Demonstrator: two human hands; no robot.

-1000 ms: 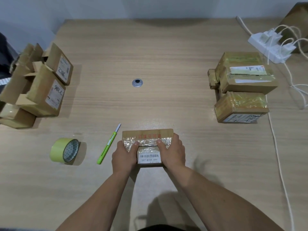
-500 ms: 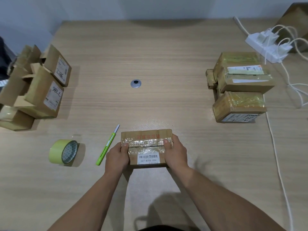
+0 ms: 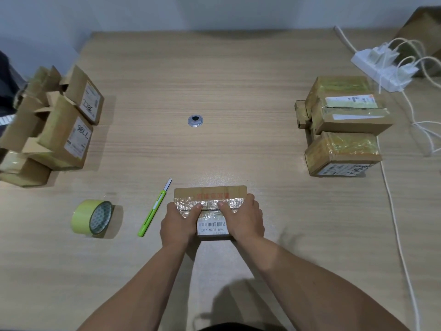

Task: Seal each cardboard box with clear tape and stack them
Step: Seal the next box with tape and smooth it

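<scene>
Thumbs slid inward; left hand (image 3: 179, 223) and right hand (image 3: 246, 220) fingers clasp the box (image 3: 210, 192), lying left-right.

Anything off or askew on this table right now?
The green utility knife lies with its blade extended, right beside the left hand gripping the barcode box. The sealed boxes on the right are stacked unevenly, edges not flush. The unsealed boxes on the left lean in a jumble, flaps open.
</scene>
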